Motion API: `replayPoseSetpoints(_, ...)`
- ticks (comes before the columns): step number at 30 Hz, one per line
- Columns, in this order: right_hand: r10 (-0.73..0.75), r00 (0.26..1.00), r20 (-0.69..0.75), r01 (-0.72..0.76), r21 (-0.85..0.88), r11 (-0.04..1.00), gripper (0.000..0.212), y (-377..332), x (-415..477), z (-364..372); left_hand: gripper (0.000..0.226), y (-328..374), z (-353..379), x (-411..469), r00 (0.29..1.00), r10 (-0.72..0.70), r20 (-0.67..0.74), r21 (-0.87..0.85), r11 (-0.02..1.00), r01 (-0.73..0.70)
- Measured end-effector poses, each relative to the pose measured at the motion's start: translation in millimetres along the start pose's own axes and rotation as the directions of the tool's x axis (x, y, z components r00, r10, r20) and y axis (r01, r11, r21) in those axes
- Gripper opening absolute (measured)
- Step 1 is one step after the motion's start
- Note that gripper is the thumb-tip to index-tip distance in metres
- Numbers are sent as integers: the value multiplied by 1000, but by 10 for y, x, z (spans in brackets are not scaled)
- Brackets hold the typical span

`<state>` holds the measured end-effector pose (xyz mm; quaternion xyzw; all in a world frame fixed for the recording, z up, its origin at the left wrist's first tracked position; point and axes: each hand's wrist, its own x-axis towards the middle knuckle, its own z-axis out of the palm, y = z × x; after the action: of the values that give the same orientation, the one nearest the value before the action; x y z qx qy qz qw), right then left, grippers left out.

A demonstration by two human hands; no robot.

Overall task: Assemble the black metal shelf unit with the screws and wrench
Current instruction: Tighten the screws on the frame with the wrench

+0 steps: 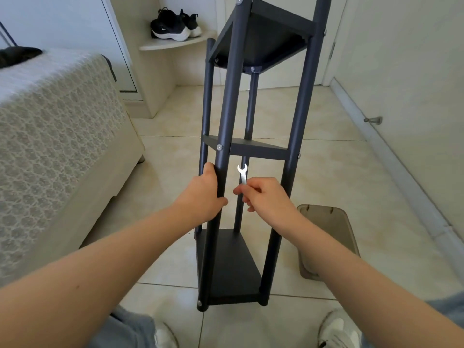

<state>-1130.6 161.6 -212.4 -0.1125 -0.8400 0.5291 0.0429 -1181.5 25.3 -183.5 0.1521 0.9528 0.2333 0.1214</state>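
Over at nine o'clock the bed (55, 126) is sitting under its patterned cover, with a dark cloth (17, 55) lying at its far corner around ten. Up at eleven o'clock a corner ledge (175, 42) is carrying a pair of black sneakers (173, 25) with white soles. Now to the middle: the black shelf unit (227, 262) is standing on the floor tiles, running from six o'clock right up to twelve, three shelves in place and silver screws (219, 147) showing where poles meet shelves. The left hand (203, 194) is wrapping round the near left pole just below the middle shelf, fingers curled behind it, thumb in front. Just to its right, the right hand (268, 197) is pinching the small silver wrench (242, 173) by its lower end, open head pointing up at twelve, inside the frame and touching no screw. At four o'clock a brownish plastic tub (334, 222) is lying on the floor, partly behind the right forearm; what it is holding cannot be made out. At three o'clock a door stop (374, 120) is jutting from the skirting.
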Motion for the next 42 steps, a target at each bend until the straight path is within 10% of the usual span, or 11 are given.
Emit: replayPoseSetpoints(42,-143,980,-137,131,-95,987,24,-182,438,222,66,69,-238,99,998,-54,19,-65,996,55)
